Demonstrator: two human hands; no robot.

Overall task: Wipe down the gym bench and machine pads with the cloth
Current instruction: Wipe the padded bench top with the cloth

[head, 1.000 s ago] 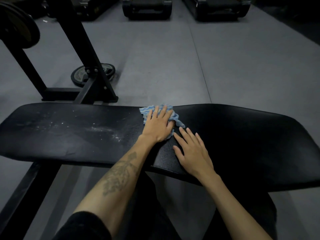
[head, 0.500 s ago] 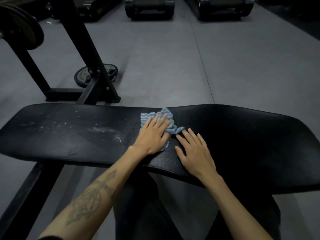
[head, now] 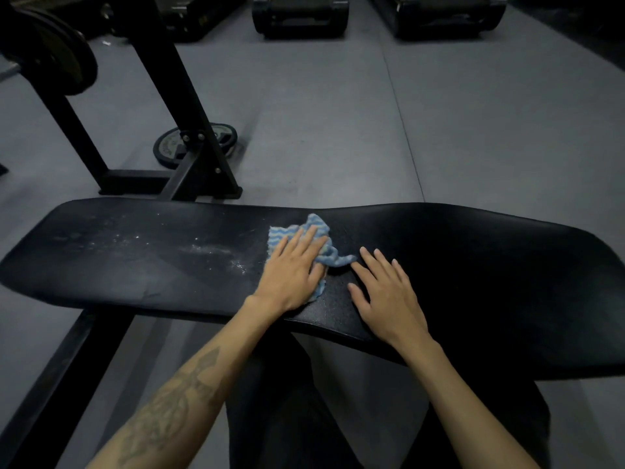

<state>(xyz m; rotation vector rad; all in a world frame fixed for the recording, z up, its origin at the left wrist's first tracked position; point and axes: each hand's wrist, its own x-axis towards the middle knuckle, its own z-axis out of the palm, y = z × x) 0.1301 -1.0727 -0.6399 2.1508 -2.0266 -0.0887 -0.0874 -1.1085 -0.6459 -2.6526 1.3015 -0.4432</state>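
A long black padded bench (head: 135, 265) runs across the view, with white dusty specks on its left half. A crumpled blue-and-white striped cloth (head: 319, 230) lies on the pad near its middle. My left hand (head: 292, 270) presses flat on the cloth with straight fingers, covering most of it. My right hand (head: 389, 296) rests flat on the bare pad just right of the cloth, fingers spread, its fingertips close to the cloth's trailing corner.
A black steel rack frame (head: 176, 106) stands behind the bench on the left, with a weight plate (head: 64, 52) loaded high and another plate (head: 169, 143) on the grey floor. Dark machines (head: 301, 15) line the far edge. My dark-trousered legs are under the bench's near edge.
My left hand has slid the cloth back toward the near edge and slightly left across the pad. My right hand has stayed flat in nearly the same spot.
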